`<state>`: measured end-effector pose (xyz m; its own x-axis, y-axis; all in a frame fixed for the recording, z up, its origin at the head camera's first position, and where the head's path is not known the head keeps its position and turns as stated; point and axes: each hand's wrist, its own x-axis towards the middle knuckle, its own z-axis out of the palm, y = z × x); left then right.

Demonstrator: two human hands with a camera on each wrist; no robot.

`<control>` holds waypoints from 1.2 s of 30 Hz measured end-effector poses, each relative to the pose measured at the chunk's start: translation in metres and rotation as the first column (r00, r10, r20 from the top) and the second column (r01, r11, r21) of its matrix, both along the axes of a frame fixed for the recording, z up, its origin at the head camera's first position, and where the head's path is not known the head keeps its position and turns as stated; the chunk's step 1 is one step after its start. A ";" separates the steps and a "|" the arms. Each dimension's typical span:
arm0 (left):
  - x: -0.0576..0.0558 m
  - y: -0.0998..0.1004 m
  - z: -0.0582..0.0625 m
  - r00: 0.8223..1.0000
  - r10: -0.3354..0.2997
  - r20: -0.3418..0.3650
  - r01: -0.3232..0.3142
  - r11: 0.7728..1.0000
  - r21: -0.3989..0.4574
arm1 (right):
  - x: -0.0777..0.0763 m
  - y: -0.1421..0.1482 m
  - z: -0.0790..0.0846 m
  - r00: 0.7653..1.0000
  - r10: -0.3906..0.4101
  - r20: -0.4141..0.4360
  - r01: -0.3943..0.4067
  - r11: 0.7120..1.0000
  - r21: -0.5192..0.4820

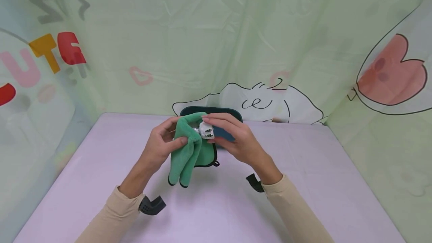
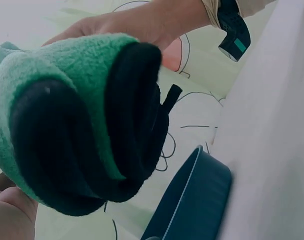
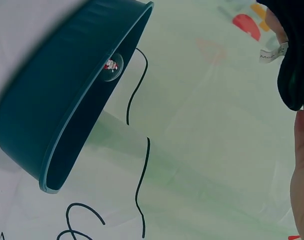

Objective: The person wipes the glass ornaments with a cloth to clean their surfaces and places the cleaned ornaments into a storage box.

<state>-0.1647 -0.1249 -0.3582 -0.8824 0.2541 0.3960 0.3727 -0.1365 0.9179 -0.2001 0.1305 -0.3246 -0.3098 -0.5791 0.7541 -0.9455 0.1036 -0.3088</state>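
Observation:
My left hand (image 1: 163, 140) grips a green plush cloth (image 1: 185, 153) with black edging, the thumb lying across its front. The cloth hangs in folds, two of its ends pointing down. In the head view a small white ornament (image 1: 206, 130) with dark green tree shapes sits against the cloth, its left part covered by the folds. The fingers and thumb of my right hand (image 1: 233, 134) pinch this ornament from the right. From below, the left wrist view shows the black-edged cloth (image 2: 92, 130) bunched up, hiding the ornament.
Behind the hands, a dark teal bin (image 1: 233, 113) stands near the table's back edge. In the right wrist view, a clear globe (image 3: 112, 67) with a red and white figure shows at the bin's opening. A lilac table (image 1: 303, 183) lies below, with printed curtains (image 1: 202, 48) around it.

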 end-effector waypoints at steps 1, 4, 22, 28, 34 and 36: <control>0.000 0.000 0.000 1.000 0.006 0.003 -0.006 1.000 0.005 | 0.000 0.000 0.000 1.000 -0.002 0.014 0.002 1.000 0.008; 0.000 0.000 -0.001 1.000 0.025 0.009 -0.025 1.000 0.008 | 0.000 0.001 -0.002 0.999 -0.005 0.037 0.004 0.999 0.039; 0.001 0.007 -0.003 0.999 0.039 0.002 -0.039 0.999 0.005 | 0.005 -0.008 -0.002 0.958 0.019 0.284 0.008 0.995 -0.096; 0.000 0.010 -0.003 1.000 0.012 0.007 -0.012 1.000 0.017 | 0.004 -0.006 0.000 0.943 0.016 0.332 0.013 0.996 -0.083; -0.002 0.008 -0.003 0.996 0.092 0.009 -0.092 0.996 0.010 | 0.003 -0.006 0.002 0.949 -0.054 0.309 0.082 0.993 -0.080; -0.002 0.008 -0.001 0.991 0.132 -0.008 -0.132 0.991 0.016 | 0.002 -0.005 0.003 0.959 -0.092 0.269 0.113 0.992 -0.062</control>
<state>-0.1671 -0.1167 -0.3594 -0.9041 0.1291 0.4073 0.3968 -0.0995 0.9125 -0.1979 0.1251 -0.3214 -0.5596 -0.4780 0.6771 -0.8138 0.1624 -0.5579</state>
